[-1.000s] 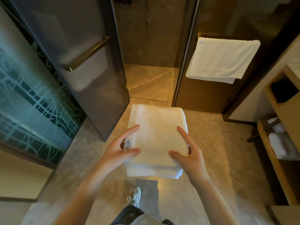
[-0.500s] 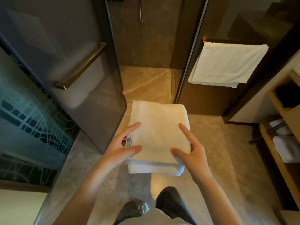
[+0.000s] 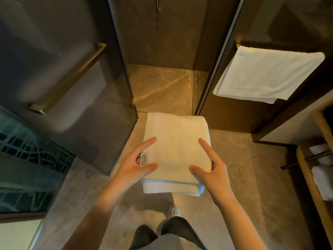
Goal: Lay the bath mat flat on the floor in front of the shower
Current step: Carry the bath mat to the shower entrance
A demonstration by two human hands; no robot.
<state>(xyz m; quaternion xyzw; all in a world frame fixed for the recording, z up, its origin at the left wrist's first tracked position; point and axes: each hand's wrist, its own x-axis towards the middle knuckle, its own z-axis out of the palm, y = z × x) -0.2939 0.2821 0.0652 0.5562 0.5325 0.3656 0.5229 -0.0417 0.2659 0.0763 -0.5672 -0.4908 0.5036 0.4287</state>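
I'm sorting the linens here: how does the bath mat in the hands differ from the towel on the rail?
The bath mat is folded into a thick stack; the towel hangs draped in a thin sheet. Both hands hold the mat; a rail carries the towel. The mat shows a printed tag; the towel shows none. Both are white.

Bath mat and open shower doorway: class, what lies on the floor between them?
Head view: nothing; only bare floor lies below the folded bath mat held at the shower doorway.

Hotel-style bathroom, seen from above.
A white towel [image 3: 268, 74] hangs over a rail at right; rolled towels [image 3: 321, 170] fill a wooden shelf [image 3: 313, 188]; a brass handle [image 3: 72, 76] crosses the glass door [image 3: 54, 51].
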